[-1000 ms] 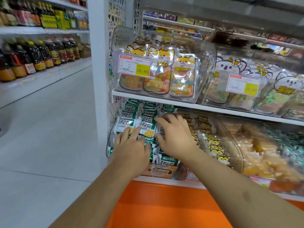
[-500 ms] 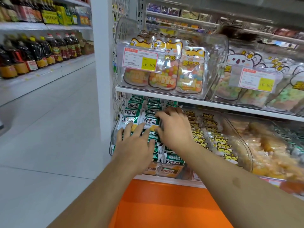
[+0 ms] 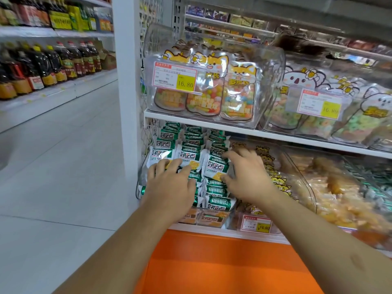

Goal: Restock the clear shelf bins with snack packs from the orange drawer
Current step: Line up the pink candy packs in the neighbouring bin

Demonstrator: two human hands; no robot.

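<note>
Green-and-white snack packs [image 3: 191, 154] fill the clear bin [image 3: 141, 183] at the left end of the lower shelf, stacked in three rows. My left hand [image 3: 171, 187] lies flat on the front left packs, fingers spread. My right hand [image 3: 246, 177] rests on the right row, fingers and thumb pinching the edge of one pack [image 3: 216, 168]. The orange drawer [image 3: 222, 264] sits below the shelf, its front face showing under my forearms.
A clear bin of tiger-print packs [image 3: 273, 179] stands right of my hands, then one of yellow snacks [image 3: 339, 187]. Candy bins [image 3: 212, 85] sit on the shelf above. A white post [image 3: 125, 81], the aisle floor and oil bottles [image 3: 42, 66] lie left.
My right hand has slid down and right along the right row of packs. My left hand has barely shifted. The camera has moved closer.
</note>
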